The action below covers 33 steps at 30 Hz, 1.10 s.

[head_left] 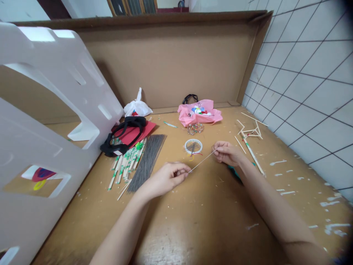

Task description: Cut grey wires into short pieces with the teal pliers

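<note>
A thin, straight length of wire (202, 161) is stretched between my two hands above the tabletop. My left hand (168, 178) pinches its lower end between thumb and fingers. Its upper end sits in the closed fingers of my right hand (226, 152). Left of my left hand lies a bundle of grey wires (149, 160). Just beyond the wire is a round white ring (185, 146) with short dark pieces inside it. A dark green object (234, 172), partly hidden by my right forearm, rests on the table.
Paper-wrapped sticks (121, 169), black straps (110, 149) and red card (147, 129) lie left. A pink bag (186, 117) with colourful caps and a white bag (138, 107) stand behind. A stick frame (250, 131) lies right. A white plastic panel (91, 92) borders the left.
</note>
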Available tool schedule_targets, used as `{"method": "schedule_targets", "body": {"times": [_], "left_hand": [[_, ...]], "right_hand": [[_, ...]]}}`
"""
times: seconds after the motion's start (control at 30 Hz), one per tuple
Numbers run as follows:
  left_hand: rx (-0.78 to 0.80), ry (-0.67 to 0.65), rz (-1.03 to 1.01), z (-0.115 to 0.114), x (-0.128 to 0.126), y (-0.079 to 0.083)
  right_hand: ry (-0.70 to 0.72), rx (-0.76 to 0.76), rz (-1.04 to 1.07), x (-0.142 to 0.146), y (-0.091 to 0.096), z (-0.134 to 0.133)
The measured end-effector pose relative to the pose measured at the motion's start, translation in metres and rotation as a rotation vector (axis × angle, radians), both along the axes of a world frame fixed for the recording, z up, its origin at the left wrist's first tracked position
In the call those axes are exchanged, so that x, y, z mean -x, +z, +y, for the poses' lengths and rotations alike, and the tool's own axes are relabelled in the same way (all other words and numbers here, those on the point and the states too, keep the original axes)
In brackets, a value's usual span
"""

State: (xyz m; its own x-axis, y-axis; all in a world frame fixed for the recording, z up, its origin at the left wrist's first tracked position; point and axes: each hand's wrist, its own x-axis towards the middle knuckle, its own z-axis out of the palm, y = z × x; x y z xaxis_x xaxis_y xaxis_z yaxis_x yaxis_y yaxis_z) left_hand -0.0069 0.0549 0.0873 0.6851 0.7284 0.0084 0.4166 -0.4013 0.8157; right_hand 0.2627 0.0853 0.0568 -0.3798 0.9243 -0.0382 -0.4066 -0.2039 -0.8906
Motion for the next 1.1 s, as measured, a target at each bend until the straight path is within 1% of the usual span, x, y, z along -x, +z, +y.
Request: {"method": "schedule_targets", "body": {"times": [0.2,0.4,0.53,0.67,0.77,0.87,0.93,0.97,1.0,1.07,1.1], "left_hand": [[-0.01,-0.009,0.037,-0.001,0.0,0.002],[-0.013,-0.01,0.047,0.001,0.001,0.001],[0.036,0.005,0.027,0.003,-0.001,-0.005],[0.09,0.021,0.011,0.005,-0.004,-0.008],[0.053,0.039,0.0,0.006,-0.002,-0.004],[-0.011,0.071,0.0,0.008,0.005,0.002],[-0.046,0.108,0.006,0.01,0.011,0.005],[-0.066,0.129,0.005,0.011,0.014,0.007],[-0.088,0.149,0.002,0.012,0.017,0.009],[-0.13,0.177,-0.006,0.013,0.024,0.013],[-0.147,0.189,-0.006,0.014,0.026,0.015]], "right_hand": [[-0.003,-0.006,-0.027,-0.001,0.0,0.001],[-0.034,-0.021,-0.104,-0.003,0.009,-0.002],[-0.081,-0.078,-0.173,0.0,0.015,-0.006],[-0.068,-0.12,-0.127,0.004,0.018,-0.009],[-0.07,-0.112,-0.121,0.004,0.018,-0.009],[-0.145,-0.107,-0.173,0.002,0.016,-0.005],[-0.225,-0.116,-0.257,0.0,0.012,0.0],[-0.269,-0.134,-0.338,-0.002,0.009,0.003],[-0.306,-0.169,-0.475,-0.003,0.005,0.005],[-0.348,-0.257,-0.842,-0.003,-0.005,0.01],[-0.347,-0.3,-1.041,-0.002,-0.011,0.013]]}}
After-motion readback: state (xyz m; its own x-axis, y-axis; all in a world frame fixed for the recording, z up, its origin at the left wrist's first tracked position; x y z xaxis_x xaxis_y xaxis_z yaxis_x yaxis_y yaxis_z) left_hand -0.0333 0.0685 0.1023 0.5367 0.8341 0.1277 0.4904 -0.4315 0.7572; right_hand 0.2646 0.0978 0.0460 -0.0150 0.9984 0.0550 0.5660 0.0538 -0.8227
